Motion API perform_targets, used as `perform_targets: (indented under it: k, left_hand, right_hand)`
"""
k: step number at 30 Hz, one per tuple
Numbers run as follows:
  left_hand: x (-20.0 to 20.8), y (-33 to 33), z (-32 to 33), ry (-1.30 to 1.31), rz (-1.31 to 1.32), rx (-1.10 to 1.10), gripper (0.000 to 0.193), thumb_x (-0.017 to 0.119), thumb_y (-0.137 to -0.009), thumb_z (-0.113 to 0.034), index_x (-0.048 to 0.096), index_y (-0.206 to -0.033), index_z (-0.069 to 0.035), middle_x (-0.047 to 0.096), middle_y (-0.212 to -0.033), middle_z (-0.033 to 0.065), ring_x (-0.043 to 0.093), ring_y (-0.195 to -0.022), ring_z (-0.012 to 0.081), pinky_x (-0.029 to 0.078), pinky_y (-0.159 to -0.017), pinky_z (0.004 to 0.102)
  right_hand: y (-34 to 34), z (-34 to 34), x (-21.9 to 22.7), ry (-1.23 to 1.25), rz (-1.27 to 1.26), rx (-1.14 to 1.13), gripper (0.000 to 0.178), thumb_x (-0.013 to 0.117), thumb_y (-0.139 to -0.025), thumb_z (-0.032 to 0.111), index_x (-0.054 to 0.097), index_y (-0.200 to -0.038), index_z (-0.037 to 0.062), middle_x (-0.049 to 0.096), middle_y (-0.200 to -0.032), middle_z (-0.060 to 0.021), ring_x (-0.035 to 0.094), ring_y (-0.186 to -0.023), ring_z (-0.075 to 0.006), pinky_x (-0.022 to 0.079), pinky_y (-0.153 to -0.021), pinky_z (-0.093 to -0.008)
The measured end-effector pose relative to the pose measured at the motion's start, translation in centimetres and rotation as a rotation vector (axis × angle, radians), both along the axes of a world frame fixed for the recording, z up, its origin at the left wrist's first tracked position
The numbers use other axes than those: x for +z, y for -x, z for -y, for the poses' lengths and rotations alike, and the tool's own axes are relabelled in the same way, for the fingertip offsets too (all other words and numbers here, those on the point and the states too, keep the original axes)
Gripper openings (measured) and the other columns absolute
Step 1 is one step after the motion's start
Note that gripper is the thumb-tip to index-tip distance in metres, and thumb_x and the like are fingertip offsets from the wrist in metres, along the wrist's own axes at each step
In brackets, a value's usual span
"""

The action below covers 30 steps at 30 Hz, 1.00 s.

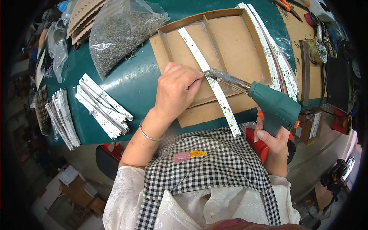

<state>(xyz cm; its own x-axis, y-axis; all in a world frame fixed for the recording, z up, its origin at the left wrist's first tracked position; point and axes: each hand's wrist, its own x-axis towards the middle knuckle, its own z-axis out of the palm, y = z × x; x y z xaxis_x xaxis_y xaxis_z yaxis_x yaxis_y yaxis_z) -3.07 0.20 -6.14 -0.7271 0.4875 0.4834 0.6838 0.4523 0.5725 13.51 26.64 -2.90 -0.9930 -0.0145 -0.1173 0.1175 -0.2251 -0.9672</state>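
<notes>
My right hand is wrapped round the handle of a green soldering gun with an orange trigger. Its dark metal tip points left and meets a white LED strip board near the strip's middle. The strip lies slanted across a shallow cardboard tray, its near end jutting past the table edge toward my apron. My left hand is closed in a pinch right beside the gun's tip, at the strip's left edge. Whatever is between those fingertips is too small to make out.
A clear bag of small metal screws stands at the back left. Bundles of LED strips lie on the left of the green table. More white strips rest right of the tray. Orange-handled pliers lie far right.
</notes>
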Motion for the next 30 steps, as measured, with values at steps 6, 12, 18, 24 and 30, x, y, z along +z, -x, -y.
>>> perform_targets:
  k: [6, 12, 18, 24, 30]
  left_hand:
    - [0.0, 0.0, 0.1, 0.004, -0.004, 0.004, 0.017, 0.078, -0.07, 0.005, 0.07, -0.081, -0.005, 0.073, -0.081, 0.0061, 0.068, -0.074, 0.0211, 0.049, -0.072, 0.0321]
    - [0.0, 0.0, 0.0, -0.002, -0.006, 0.007, 0.016, 0.077, -0.07, 0.005, 0.071, -0.082, -0.004, 0.073, -0.081, 0.0061, 0.069, -0.074, 0.0209, 0.049, -0.072, 0.032]
    - [-0.1, 0.0, 0.0, -0.001, -0.009, 0.004, 0.017, 0.077, -0.07, 0.005, 0.071, -0.082, -0.004, 0.073, -0.082, 0.0063, 0.069, -0.075, 0.021, 0.049, -0.071, 0.0322]
    - [-0.1, 0.0, 0.0, 0.002, -0.007, 0.002, 0.017, 0.078, -0.069, 0.005, 0.071, -0.082, -0.005, 0.073, -0.081, 0.0063, 0.068, -0.075, 0.0212, 0.049, -0.072, 0.0323]
    - [-0.2, 0.0, 0.0, -0.008, -0.018, 0.0, 0.018, 0.078, -0.069, 0.004, 0.071, -0.082, -0.005, 0.073, -0.081, 0.0065, 0.068, -0.074, 0.0213, 0.05, -0.072, 0.0325]
  right_hand:
    - [0.0, 0.1, -0.6, -0.035, 0.04, -0.038, 0.06, 0.073, -0.083, 0.003, 0.042, -0.133, -0.0106, 0.052, -0.096, -0.0182, 0.055, -0.061, -0.0182, 0.054, -0.049, -0.0314]
    - [-0.1, -0.3, -0.5, 0.04, 0.071, -0.009, 0.055, 0.073, -0.082, -0.002, 0.047, -0.13, -0.0085, 0.058, -0.112, -0.0192, 0.062, -0.078, -0.0197, 0.056, -0.056, -0.0285]
    - [0.4, 0.0, 0.2, -0.041, 0.08, -0.026, 0.06, 0.069, -0.082, -0.004, 0.04, -0.135, -0.0079, 0.054, -0.099, -0.0182, 0.058, -0.068, -0.0191, 0.056, -0.052, -0.0301]
    - [-0.1, -0.9, -0.7, 0.032, -0.007, 0.019, 0.059, 0.069, -0.081, -0.012, 0.044, -0.134, -0.0063, 0.06, -0.109, -0.0203, 0.062, -0.078, -0.0185, 0.057, -0.055, -0.0273]
    - [0.1, -0.4, -0.2, -0.037, 0.032, -0.01, 0.055, 0.069, -0.081, -0.011, 0.047, -0.131, -0.0062, 0.061, -0.108, -0.0184, 0.064, -0.077, -0.0182, 0.057, -0.055, -0.0271]
